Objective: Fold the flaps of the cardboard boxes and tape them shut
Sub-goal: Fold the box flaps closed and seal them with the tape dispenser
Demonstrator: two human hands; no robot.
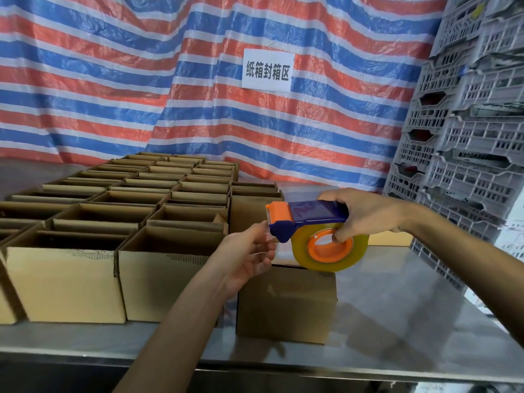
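Two hands (249,252) (365,215) grip one dispenser (317,212) and tape (300,251) over one box (286,304).

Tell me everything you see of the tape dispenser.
The tape dispenser is blue plastic with an orange cutter end and orange hub, carrying a roll of clear yellowish tape. The right hand grips its rear, a finger hooked in the hub, holding it about level over a box, cutter end pointing left. The left hand pinches the tape end at the cutter.
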